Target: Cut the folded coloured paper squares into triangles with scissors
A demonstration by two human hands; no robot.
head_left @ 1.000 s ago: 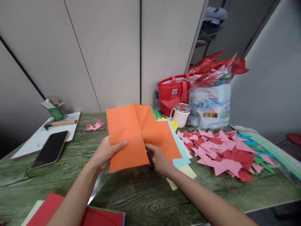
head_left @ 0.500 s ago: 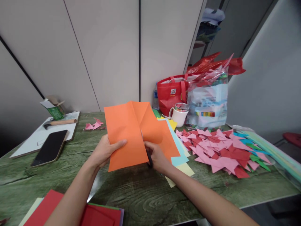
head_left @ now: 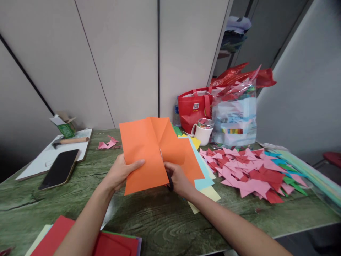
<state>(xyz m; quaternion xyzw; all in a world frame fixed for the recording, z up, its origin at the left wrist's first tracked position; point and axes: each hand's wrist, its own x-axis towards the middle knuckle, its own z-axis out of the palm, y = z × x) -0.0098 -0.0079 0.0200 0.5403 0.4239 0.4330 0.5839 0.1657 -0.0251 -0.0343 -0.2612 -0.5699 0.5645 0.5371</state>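
Note:
An orange sheet of paper [head_left: 149, 149] with fold creases is held up over the green wood-grain table [head_left: 160, 220]. My left hand [head_left: 119, 174] grips its left lower edge, thumb on the front. My right hand [head_left: 177, 179] is closed around black-handled scissors [head_left: 169, 179], whose blade runs up into a cut in the middle of the sheet.
A stack of coloured sheets [head_left: 205, 177] lies under my right hand. Several pink and red folded triangles [head_left: 247, 170] spread to the right. A white mug [head_left: 204, 133], red bag [head_left: 194, 106] and plastic bag [head_left: 234, 117] stand behind. A phone [head_left: 60, 169], a hammer [head_left: 70, 141] and red paper [head_left: 64, 238] lie at left.
The hands and the orange sheet have hardly shifted; only the view has moved slightly.

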